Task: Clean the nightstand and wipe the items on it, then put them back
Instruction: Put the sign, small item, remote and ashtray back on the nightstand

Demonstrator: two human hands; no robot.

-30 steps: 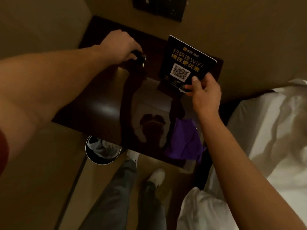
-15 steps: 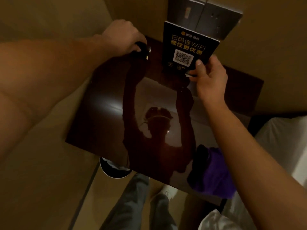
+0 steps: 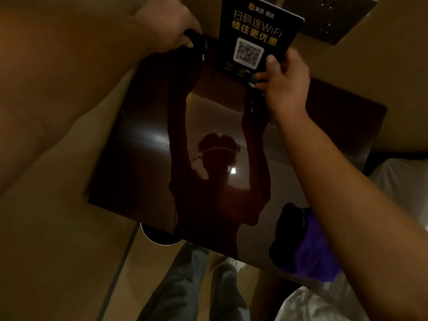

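The glossy dark nightstand (image 3: 143, 163) fills the middle of the view and mirrors my arms and head. My right hand (image 3: 286, 85) grips the lower right corner of a black WiFi sign with a QR code (image 3: 257, 31), held upright over the back edge. My left hand (image 3: 170, 26) is closed on a small dark object (image 3: 196, 41) at the back left corner; what it is cannot be told. A purple cloth (image 3: 317, 253) lies bunched on the front right corner, partly behind my right forearm.
A grey wall panel with switches (image 3: 335, 17) sits behind the nightstand. A round bin (image 3: 159, 238) stands on the floor under the front edge. White bedding (image 3: 398, 181) lies to the right. My legs and shoes show below.
Both hands have moved farther toward the wall with their objects. The view has tilted down and closer, so the nightstand top fills more of the frame.
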